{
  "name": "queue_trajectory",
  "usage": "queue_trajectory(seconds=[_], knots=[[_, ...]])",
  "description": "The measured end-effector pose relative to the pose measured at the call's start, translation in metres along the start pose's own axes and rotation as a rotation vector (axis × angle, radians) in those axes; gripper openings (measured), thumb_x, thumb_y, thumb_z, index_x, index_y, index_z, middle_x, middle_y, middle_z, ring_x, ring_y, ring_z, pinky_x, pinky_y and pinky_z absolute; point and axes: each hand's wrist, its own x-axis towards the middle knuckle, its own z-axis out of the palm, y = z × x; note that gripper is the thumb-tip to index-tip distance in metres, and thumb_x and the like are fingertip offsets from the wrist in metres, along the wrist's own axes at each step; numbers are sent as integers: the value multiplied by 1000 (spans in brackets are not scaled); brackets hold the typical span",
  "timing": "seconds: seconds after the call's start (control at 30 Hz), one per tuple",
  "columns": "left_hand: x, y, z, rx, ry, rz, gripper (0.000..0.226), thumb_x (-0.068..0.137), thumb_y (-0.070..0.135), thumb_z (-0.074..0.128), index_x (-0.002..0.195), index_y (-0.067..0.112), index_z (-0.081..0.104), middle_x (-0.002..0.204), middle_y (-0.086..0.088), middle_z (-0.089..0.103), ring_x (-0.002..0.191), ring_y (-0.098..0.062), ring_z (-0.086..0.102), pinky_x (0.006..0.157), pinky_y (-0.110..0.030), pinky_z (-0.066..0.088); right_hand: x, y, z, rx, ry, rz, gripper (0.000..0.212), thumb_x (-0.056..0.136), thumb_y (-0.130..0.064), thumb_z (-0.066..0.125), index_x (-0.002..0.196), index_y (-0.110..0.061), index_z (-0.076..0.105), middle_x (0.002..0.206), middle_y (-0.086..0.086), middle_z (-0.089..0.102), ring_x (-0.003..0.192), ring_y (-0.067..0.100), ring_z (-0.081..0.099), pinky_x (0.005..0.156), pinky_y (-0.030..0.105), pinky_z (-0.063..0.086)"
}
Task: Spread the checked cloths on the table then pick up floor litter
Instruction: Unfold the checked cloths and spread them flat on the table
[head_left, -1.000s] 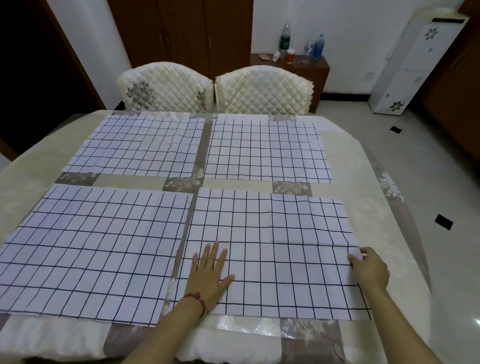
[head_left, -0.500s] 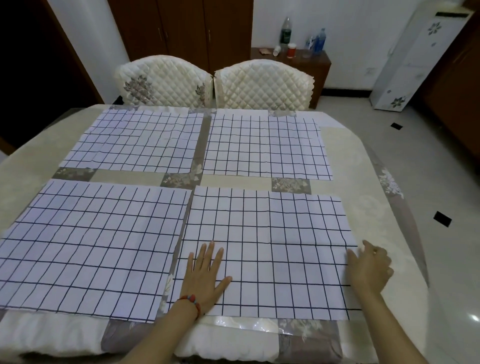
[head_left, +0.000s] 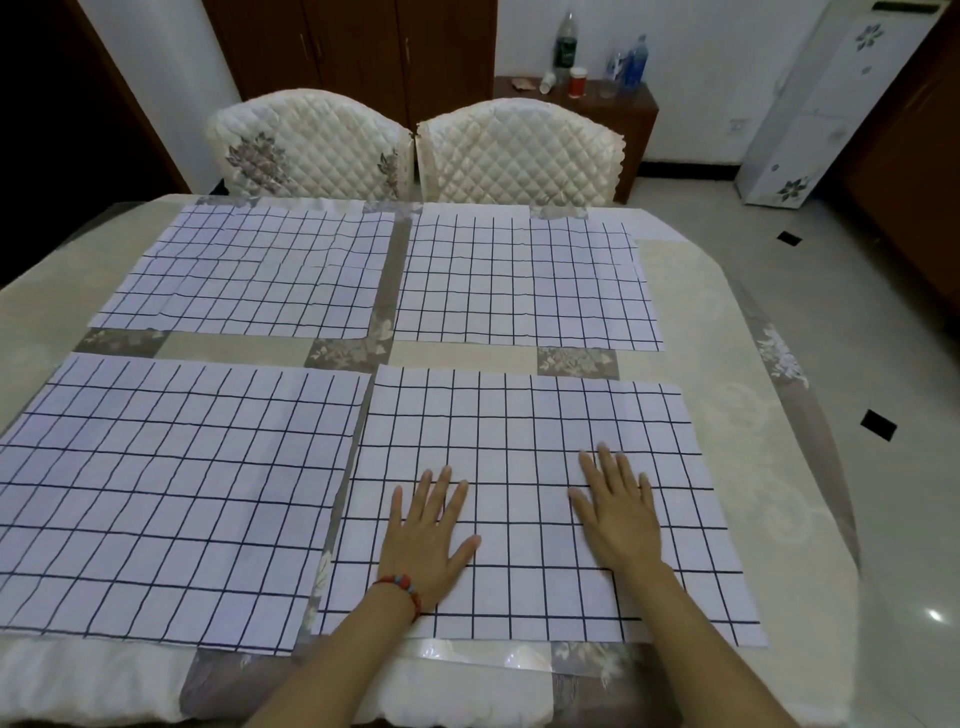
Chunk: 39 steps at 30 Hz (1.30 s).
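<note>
Both palms lie flat with fingers spread, the left hand (head_left: 426, 535) and right hand (head_left: 618, 512) side by side mid-way across the near-right checked cloth (head_left: 524, 415) on the worktop (head_left: 727, 332), its unsmoothed stretch running straight ahead of the fingertips.

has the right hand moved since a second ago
Yes. The right hand has slid left, from the right edge of the near-right checked cloth inward onto its middle, and now lies flat beside the left hand.
</note>
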Motion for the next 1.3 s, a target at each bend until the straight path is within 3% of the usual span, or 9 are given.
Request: queue_trajectory(seconds=[0.17,0.27,0.37,0.5,0.67,0.87,1.03,1.2,1.3], knots=[[-1,-1,4,25,3,-22,68,85,61,9,144,28,1,153,3,-5,141,-36,-2,110,-39,-19,7,-7,-10,65,95,217,58,96,-47,21,148,-25,7,159,2,-1,146,20,-8,117,44,-7],[-2,2,-1,95,22,-14,65,87,56,23,141,21,33,149,-5,33,139,-29,27,109,-44,0,19,-44,-6,-30,120,-143,54,97,-42,26,147,-26,13,158,-2,3,146,21,-1,116,41,-7],[-2,-2,5,93,53,-13,65,90,58,17,142,21,29,150,-3,30,143,-19,1,109,-45,2,33,-69,8,-72,-45,-451,54,96,-47,24,146,-32,10,151,-13,-11,146,17,-4,115,36,-13],[1,-5,14,62,73,-31,66,90,59,13,145,23,19,152,-1,20,143,-14,-20,110,-46,2,76,-37,2,-52,-7,-225,55,96,-50,20,147,-32,6,156,-11,-8,146,13,-7,117,39,-8],[1,-5,13,85,61,-21,66,90,59,12,145,23,21,152,-3,26,141,-22,6,111,-47,0,88,-6,-23,63,98,252,56,97,-43,18,148,-21,10,159,4,-1,146,21,-5,118,48,-5],[0,-5,9,48,46,-14,66,90,59,12,145,24,21,152,-3,25,143,-21,-2,111,-48,0,6,-73,18,29,23,-127,56,96,-48,19,146,-31,-3,154,-9,-17,141,11,-22,115,38,-14],[0,-4,9,15,21,-22,68,88,62,6,146,27,-3,154,-1,10,140,-14,-27,111,-46,-9,-9,-64,20,31,38,5,56,96,-49,19,139,-35,-14,152,-12,-18,138,5,-21,116,36,-14],[3,-23,2,-86,19,-103,61,88,59,2,136,31,-24,149,7,-26,144,-19,-19,114,-40,-21,-11,-69,17,25,24,-2,56,96,-48,20,139,-34,-15,153,-12,-18,138,5,-21,118,37,-12],[6,-66,-11,-65,127,-311,60,87,54,-7,141,28,-13,149,7,-20,144,-19,-14,114,-44,-13,-11,-69,16,21,22,3,56,96,-47,19,138,-35,-16,153,-11,-18,138,6,-22,118,38,-11]])
